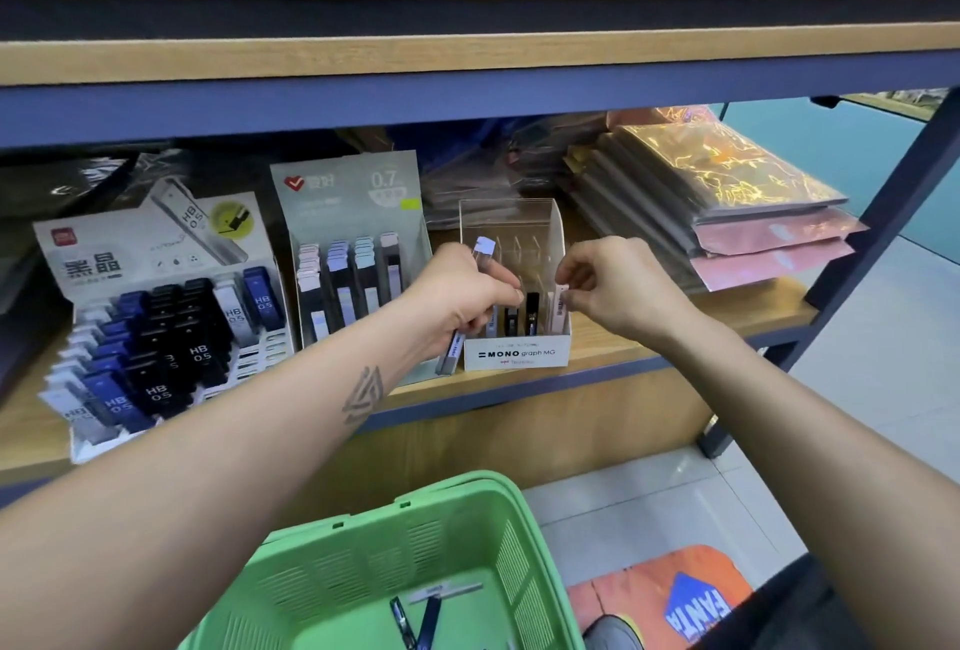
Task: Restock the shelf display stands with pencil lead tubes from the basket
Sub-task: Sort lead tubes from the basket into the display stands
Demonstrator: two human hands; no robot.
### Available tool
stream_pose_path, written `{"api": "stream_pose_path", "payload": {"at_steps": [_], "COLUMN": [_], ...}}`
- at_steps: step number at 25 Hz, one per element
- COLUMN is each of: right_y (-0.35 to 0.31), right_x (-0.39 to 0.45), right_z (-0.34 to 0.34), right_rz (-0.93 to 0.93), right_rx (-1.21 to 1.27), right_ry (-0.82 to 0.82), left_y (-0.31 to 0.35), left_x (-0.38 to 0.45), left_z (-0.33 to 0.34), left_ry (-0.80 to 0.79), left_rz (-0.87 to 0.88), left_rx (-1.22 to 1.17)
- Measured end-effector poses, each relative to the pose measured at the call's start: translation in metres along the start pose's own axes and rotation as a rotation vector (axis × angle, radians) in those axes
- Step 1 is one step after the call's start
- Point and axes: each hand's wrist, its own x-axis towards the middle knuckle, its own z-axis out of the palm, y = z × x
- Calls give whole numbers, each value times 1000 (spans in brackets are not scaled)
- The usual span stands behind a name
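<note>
Clear acrylic walls frame the MONO display stand (514, 337) where we work at the wooden shelf (675, 332), both hands raised to it. Our left hand (467, 293) grasps a bundle of pencil lead tubes (483, 254), fingers curled round them, one white-capped end sticking up above the knuckles and a grey end (451, 353) poking out below the palm, just in front of the stand's left corner. Our right hand (608, 285) pinches the top of a pale pink tube (557, 309) standing in the stand's rightmost slot, thumb and forefinger closed on it. Between the two hands, a black tube (532, 319) and two more stand upright in the neighbouring slots. Left of our left hand sit a grey 0.7 lead stand (353, 212) and, further left, a stand of blue, black and white HB 0.5 tubes (156, 332). Right of our right hand, foil-wrapped packets (717, 197) are stacked on the shelf. Below both forearms, the green basket (415, 561) holds a few remaining tubes (415, 618) on its floor.
</note>
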Motion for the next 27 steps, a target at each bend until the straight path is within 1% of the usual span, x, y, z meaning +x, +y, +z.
{"api": "stream_pose_path", "payload": {"at_steps": [3, 5, 8, 12, 15, 17, 19, 20, 21, 22, 24, 25, 26, 27], "right_y": [2, 1, -1, -3, 0, 2, 0, -4, -12, -21, -42, -51, -60, -67], "right_x": [-1, -2, -1, -2, -2, -2, 0, 1, 2, 2, 2, 2, 2, 2], "right_z": [9, 13, 15, 20, 19, 17, 12, 10, 9, 7, 6, 8, 11, 13], "right_rz": [18, 40, 54, 40, 6, -4, 8, 13, 22, 42, 81, 88, 79, 68], "right_rx": [-75, -80, -77, -168, -223, -193, -163, -118, -14, 155, 597, 763, 845, 867], "right_ry": [-73, -87, -63, -60, -20, 0, 32, 57, 72, 54, -82, -146, -181, -186], "left_y": [0, 0, -1, -3, -3, -3, -3, -3, -4, -4, -6, -6, -7, -7], "left_x": [-2, -4, -6, -9, -11, -12, -15, -17, -19, -21, -26, -29, -32, -35], "left_z": [2, 2, 1, 1, 0, -1, -2, -3, -6, -9, -15, -19, -23, -27], "left_ry": [-9, -13, -19, -33, -50, -82, -158, -208, -263, -318, -405, -433, -446, -448], "left_rz": [-1, -3, -6, -19, -27, -42, -74, -93, -112, -127, -139, -138, -136, -134], "left_rx": [-12, -21, -29, -45, -55, -71, -134, -172, -202, -223, -234, -237, -242, -253]}}
